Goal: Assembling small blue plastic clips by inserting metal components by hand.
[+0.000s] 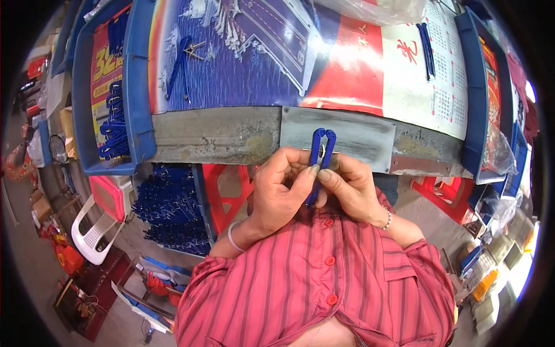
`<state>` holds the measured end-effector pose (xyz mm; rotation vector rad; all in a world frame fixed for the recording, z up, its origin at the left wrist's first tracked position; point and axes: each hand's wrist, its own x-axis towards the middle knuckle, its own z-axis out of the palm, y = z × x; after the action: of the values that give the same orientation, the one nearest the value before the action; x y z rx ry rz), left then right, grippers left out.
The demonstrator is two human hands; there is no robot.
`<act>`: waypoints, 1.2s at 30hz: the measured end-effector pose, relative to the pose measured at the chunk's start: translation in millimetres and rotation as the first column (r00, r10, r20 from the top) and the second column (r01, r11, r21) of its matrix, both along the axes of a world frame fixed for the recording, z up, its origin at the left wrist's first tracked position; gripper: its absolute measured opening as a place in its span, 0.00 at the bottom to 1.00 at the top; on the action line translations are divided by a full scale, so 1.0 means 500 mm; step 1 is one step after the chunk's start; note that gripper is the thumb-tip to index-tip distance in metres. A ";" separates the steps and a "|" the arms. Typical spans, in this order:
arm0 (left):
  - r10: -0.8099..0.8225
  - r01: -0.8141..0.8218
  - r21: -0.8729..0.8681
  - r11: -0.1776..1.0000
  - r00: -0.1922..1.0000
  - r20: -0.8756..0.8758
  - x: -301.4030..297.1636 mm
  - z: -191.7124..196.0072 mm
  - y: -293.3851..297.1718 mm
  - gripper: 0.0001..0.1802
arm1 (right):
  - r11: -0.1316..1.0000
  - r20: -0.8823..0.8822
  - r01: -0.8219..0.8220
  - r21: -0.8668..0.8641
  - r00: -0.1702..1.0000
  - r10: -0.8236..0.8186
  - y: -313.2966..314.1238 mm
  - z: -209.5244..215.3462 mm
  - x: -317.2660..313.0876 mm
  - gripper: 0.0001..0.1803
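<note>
In front of my chest, at the table's near edge, I hold a blue two-armed plastic piece (329,144) upright, its rounded ends pointing away from me. My left hand (277,191) pinches its left arm between thumb and fingers. From the other side, my right hand (354,188) closes on the right arm, thumb pressed on the front. The two arms lie close together with a narrow gap between them. A small metallic bit shows beside the piece at the fingers. My hands partly cover its lower end.
Similar blue pieces (180,63) lie on the poster-covered table (347,63), with blue strips (426,52) farther right. A blue tray (139,110) holds more at left; another blue tray (471,98) stands right. A bin of blue parts (173,208) and white chair (95,231) are lower left.
</note>
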<state>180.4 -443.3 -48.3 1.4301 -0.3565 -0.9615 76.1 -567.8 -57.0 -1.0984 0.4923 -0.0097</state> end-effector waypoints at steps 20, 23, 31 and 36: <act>-0.219 0.221 -0.003 0.975 0.964 -0.152 -0.102 -0.034 -0.131 0.06 | 0.915 -0.137 0.344 0.212 0.937 -0.320 -0.059 -0.007 -0.152 0.12; -0.216 0.220 0.016 0.975 0.968 -0.126 -0.107 -0.027 -0.138 0.07 | 0.907 -0.115 0.341 0.248 0.940 -0.322 -0.061 -0.013 -0.159 0.12; -0.207 0.213 0.039 0.976 0.969 -0.133 -0.116 -0.018 -0.146 0.07 | 0.875 -0.086 0.344 0.340 0.938 -0.335 -0.066 -0.018 -0.168 0.12; -0.226 0.238 0.049 0.970 0.959 -0.170 -0.111 -0.037 -0.160 0.07 | 0.872 -0.104 0.351 0.343 0.936 -0.336 -0.086 -0.019 -0.163 0.13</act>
<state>125.1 -523.2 -66.8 1.3807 -0.3785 -1.2846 -5.2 -610.7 -66.5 -0.6438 0.6938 -0.2038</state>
